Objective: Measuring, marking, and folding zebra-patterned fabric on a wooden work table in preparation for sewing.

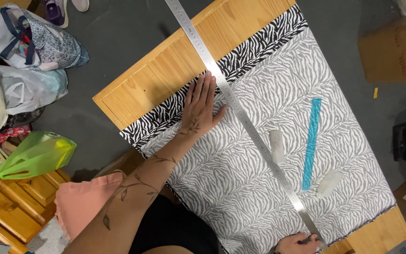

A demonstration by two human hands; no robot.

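A zebra-striped fabric [269,178] lies spread over a wooden table [165,70], its darker edge folded along the far side. A long steel ruler [245,122] runs diagonally across it. My left hand [202,106] lies flat with fingers together on the fabric, pressing beside the ruler's upper part. My right hand [299,243] is at the bottom edge, fingers curled on the ruler's near end; only part of it shows. On the cloth to the right of the steel ruler lie a turquoise plastic ruler [311,143] and two whitish chalk blocks [277,146] [330,182].
Plastic and cloth bags [29,42] and a green bag [36,155] are heaped on the floor at left beside wooden boxes [10,202]. A cardboard box [395,49] stands at the right. Dark grey floor surrounds the table.
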